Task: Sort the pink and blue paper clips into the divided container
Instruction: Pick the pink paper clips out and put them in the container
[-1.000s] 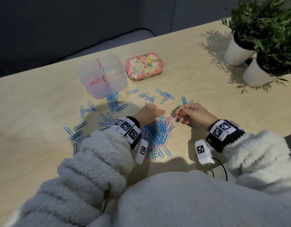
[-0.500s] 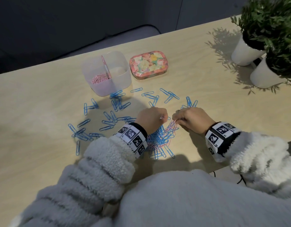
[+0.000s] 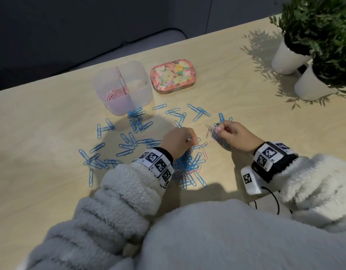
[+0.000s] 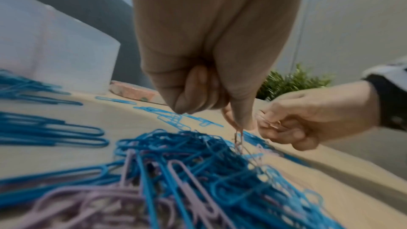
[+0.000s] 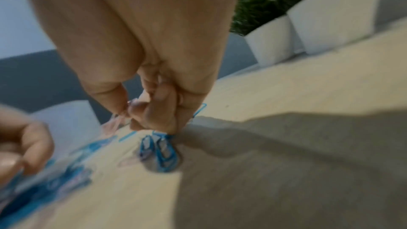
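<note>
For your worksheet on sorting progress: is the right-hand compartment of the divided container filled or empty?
Empty, as far as shows: the divided container holds pink paper clips left of its divider only; its right half looks bare.

Left hand [image 3: 179,141]: knuckles up, fingers curled down, thumb and fingertips [image 4: 242,117] pinched on a thin pink wire paper clip [image 4: 239,138] that hangs from them.
Left wrist: strapped with a white band of black square markers, cuffed by a fluffy pale-grey fleece sleeve [image 3: 117,193].
Right hand [image 3: 234,136]: raised just above the tabletop, fingers curled — thumb and forefinger nip a small bunch of pink wire paper clips [image 3: 216,129].
Right wrist: the same marker band, a small white camera block beneath it, white fleece cuff behind.
Spacing: both hands near each other, not touching — forearms reach in from the body.
</note>
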{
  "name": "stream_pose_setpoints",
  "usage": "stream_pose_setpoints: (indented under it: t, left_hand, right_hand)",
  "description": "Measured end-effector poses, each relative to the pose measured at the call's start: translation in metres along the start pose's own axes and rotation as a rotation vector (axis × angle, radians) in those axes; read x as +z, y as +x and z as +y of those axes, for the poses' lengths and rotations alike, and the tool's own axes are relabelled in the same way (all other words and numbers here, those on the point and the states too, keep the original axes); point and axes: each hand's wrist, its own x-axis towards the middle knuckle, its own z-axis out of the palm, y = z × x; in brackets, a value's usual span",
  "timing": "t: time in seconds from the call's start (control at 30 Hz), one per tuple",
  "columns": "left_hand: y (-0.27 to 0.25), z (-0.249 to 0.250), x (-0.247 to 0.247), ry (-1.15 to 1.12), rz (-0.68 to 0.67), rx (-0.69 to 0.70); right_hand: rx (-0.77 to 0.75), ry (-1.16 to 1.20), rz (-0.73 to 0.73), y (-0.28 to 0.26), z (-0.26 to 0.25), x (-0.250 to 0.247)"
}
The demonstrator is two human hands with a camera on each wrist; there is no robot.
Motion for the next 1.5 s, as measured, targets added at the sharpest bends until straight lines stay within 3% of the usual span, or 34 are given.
stream_pose_setpoints:
  t: [0.17, 0.27, 0.43, 0.6, 0.7, 0.83, 0.93, 1.03, 1.13, 1.27, 1.33, 1.4, 1.5]
  left_hand:
    - [0.007, -0.009, -0.013, -0.369, 0.042, -0.062]
    - [0.008, -0.017, -0.017, -0.616, -0.03, -0.182]
    - [0.005, -0.023, -0.015, -0.934, -0.075, -0.294]
    - [0.005, -0.019, -0.014, -1.123, -0.092, -0.387]
    - [0.007, -0.01, -0.009, -1.017, -0.145, -0.41]
    - [0.016, 0.004, 0.003, -0.482, -0.08, -0.241]
    - [0.021, 0.013, 0.017, -0.074, 0.0, -0.094]
    - [0.024, 0.019, 0.026, 0.182, -0.047, -0.029]
    - [0.026, 0.02, 0.029, 0.158, -0.064, -0.048]
    - [0.022, 0.014, 0.019, -0.164, 0.001, -0.067]
    - [0.022, 0.009, 0.011, -0.268, 0.085, -0.063]
    - [0.022, 0.003, 0.005, -0.326, 0.16, -0.084]
    - [0.021, -0.003, -0.002, -0.361, 0.183, -0.122]
  right_hand:
    - [0.213, 0.611, -0.072, 0.002, -0.011, -0.001]
    - [0.247, 0.821, -0.163, 0.005, -0.013, -0.002]
    - [0.283, 0.85, -0.177, 0.012, -0.018, 0.002]
    - [0.343, 0.737, -0.028, 0.011, -0.016, 0.006]
    - [0.232, 0.511, 0.01, 0.005, -0.014, 0.002]
    - [0.014, -0.02, 0.008, -0.002, 0.0, 0.004]
    - [0.014, -0.474, 0.028, -0.001, 0.004, 0.007]
    - [0.025, -0.578, 0.004, -0.004, -0.003, 0.013]
    - [0.027, -0.55, -0.021, -0.007, -0.005, 0.015]
    - [0.075, -0.071, 0.014, -0.013, -0.006, 0.015]
    - [0.099, 0.049, 0.012, -0.018, -0.004, 0.017]
    - [0.033, -0.09, 0.0, -0.021, -0.001, 0.018]
    - [-0.022, -0.514, -0.076, -0.032, -0.002, 0.023]
